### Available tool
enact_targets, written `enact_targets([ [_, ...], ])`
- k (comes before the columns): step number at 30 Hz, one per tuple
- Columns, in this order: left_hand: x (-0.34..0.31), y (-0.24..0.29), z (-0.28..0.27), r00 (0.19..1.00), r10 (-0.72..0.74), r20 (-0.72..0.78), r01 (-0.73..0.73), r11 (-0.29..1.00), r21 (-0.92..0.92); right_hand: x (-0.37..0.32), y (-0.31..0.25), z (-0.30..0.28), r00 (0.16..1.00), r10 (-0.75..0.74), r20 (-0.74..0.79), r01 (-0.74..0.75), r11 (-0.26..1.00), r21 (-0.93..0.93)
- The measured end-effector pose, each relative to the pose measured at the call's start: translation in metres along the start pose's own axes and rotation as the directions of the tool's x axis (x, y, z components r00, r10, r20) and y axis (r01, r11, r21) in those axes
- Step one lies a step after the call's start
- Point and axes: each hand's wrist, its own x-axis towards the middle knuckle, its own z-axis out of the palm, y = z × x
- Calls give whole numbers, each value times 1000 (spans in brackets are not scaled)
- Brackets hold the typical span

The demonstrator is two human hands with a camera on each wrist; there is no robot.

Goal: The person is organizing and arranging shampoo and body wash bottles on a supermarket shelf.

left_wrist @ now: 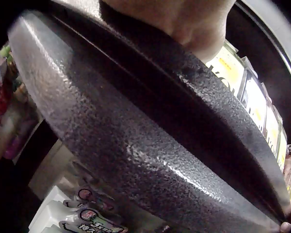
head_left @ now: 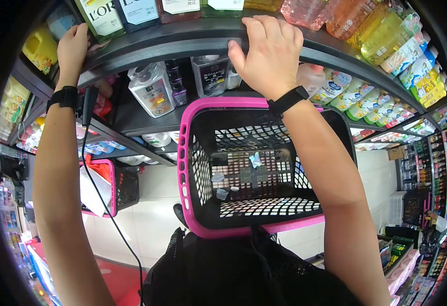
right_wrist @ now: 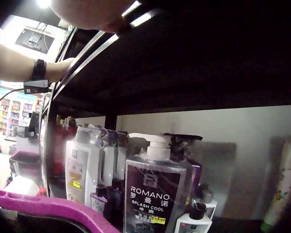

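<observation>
Hanging closest, at six o'clock before the person's chest, a pink-rimmed basket carried a few paper scraps, and neither hand was on it. I could not make out what bore it. To my eye that was the first risk: a shift of the body might have tipped it or knocked it against the lower shelf. The second lay higher. Any pull or lean on the upper shelf could have jolted it and toppled the L'Oréal bottles standing just beside the fingers.

Both bare arms were stretched straight up. The right hand, at twelve o'clock, hooked its fingers over the shelf's front edge with the thumb tucked beneath, gripping it. The left hand, at ten o'clock, held the same edge, fingers bent across the top. A black band circled each wrist, and a cable trailed from the left one.

Farther in, under that shelf, stood a ROMANO pump bottle and a white bottle. Beyond, at three o'clock, aisles of stock receded.
</observation>
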Motion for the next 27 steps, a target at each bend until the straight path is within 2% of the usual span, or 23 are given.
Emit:
enact_targets([
  [4, 3, -2, -3, 999, 22, -24, -20, 997, 78, 0, 0, 1, 1000, 14, -12, -14, 1000, -15],
  [7, 6, -8, -5, 998, -15, -68, 23, 992, 123, 0, -1, -1, 999, 38, 12, -37, 998, -45],
  [10, 0, -1, -8, 988, 47, -149, 5, 944, 329, 4, -9, -14, 999, 22, -23, -23, 999, -25],
  [11, -3, 5, -6, 986, -24, -163, 78, 940, 332, 11, -7, -27, 999, 46, 18, -48, 990, 129],
  [14, 8, -9, -5, 993, 20, -116, 36, 888, 458, 10, -5, -29, 998, 56, 15, -58, 986, 157],
  [15, 13, -10, -6, 997, -6, -71, 42, 851, 523, 9, -4, -28, 998, 63, 11, -64, 983, 172],
  [22, 24, -25, -7, 999, 24, -32, -4, 855, 518, 6, 1, -28, 997, 78, 28, -82, 974, 211],
  [27, 18, -21, -11, 982, 41, -183, 57, 864, 501, 4, 1, -23, 998, 67, -5, -65, 978, 196],
])
